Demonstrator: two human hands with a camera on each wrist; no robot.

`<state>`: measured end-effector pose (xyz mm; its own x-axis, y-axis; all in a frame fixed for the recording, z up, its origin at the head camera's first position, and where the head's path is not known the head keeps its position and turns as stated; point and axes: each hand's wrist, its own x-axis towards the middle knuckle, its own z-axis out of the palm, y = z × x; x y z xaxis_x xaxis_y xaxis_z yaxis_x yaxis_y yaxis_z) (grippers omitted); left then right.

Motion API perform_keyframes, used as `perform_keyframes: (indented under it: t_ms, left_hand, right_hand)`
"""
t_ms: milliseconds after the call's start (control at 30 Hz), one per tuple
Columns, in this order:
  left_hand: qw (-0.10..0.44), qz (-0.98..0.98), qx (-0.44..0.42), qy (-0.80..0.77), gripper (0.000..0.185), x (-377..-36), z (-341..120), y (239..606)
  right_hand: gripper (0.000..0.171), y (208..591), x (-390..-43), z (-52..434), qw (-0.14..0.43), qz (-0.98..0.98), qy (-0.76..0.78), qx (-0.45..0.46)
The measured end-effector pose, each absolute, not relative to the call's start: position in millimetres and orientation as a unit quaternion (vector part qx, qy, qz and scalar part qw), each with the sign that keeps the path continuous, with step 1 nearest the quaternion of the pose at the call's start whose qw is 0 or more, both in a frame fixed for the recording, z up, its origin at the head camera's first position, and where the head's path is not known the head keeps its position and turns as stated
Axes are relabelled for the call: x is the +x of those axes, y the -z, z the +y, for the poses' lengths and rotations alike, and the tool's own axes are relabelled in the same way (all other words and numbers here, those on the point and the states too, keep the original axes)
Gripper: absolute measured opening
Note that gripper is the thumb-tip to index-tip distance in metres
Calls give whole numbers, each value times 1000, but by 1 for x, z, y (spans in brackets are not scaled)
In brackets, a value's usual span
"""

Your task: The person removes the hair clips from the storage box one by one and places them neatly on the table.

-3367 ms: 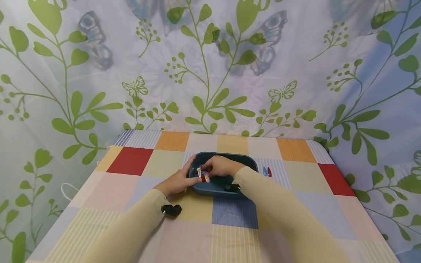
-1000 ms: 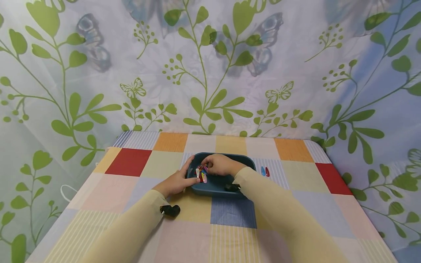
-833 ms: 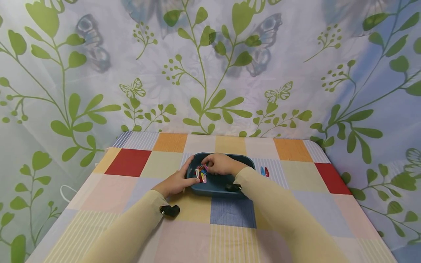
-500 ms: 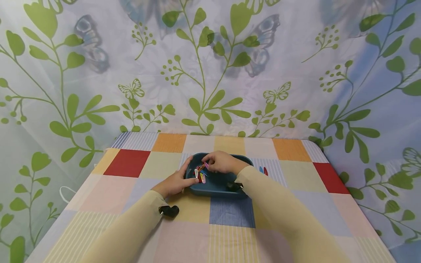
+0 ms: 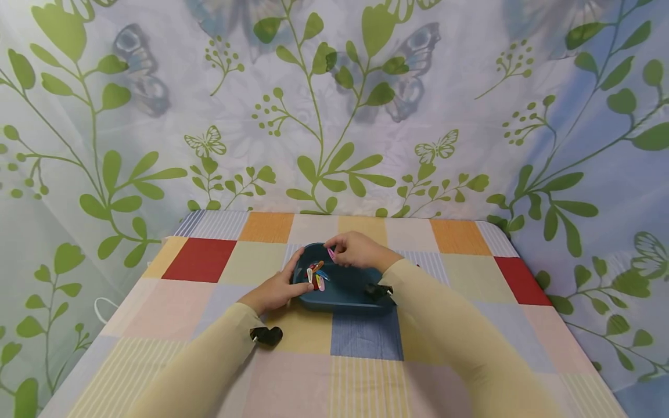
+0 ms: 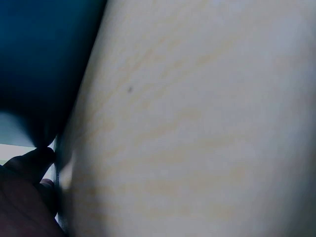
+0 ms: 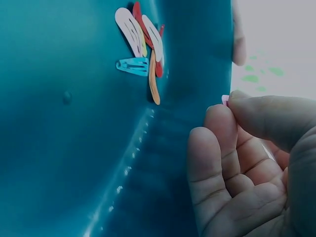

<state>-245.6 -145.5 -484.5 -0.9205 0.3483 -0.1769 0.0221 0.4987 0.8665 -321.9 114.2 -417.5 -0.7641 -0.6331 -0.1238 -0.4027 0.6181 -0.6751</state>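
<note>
A pink snap hair clip is pinched between the thumb and fingertips of my right hand, over the far left part of a dark blue tray. In the right wrist view only a bit of that clip shows at the thumb tip. My left hand rests along the tray's left side, fingers extended, thumb across the near left corner. Inside the tray, by that thumb, lies a small pile of hair clips: a white one, a pale pink one, a blue one, an orange one, plus red and yellow.
The tray stands on a table with a patchwork cloth. A tip of a red clip peeks out on the cloth right of the tray, behind the right sleeve. A leaf-patterned curtain hangs behind the table.
My right hand has risen from the pile with the pink clip, moving slightly right and away. Its forearm now mostly covers the blue and red clips on the cloth. My left hand stays at the tray.
</note>
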Motion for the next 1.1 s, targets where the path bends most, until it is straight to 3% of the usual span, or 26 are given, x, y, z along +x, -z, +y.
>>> perform_keyframes:
  t_ms: [500,1100]
  left_hand:
    - [170,843,114,-498,100,-245,-146,485]
    - [172,857,124,-470,100,-246,-147,483]
  right_hand:
    - [45,396,-320,143,150,881,358,-271]
    - [49,386,-320,212,126,891,395,-183]
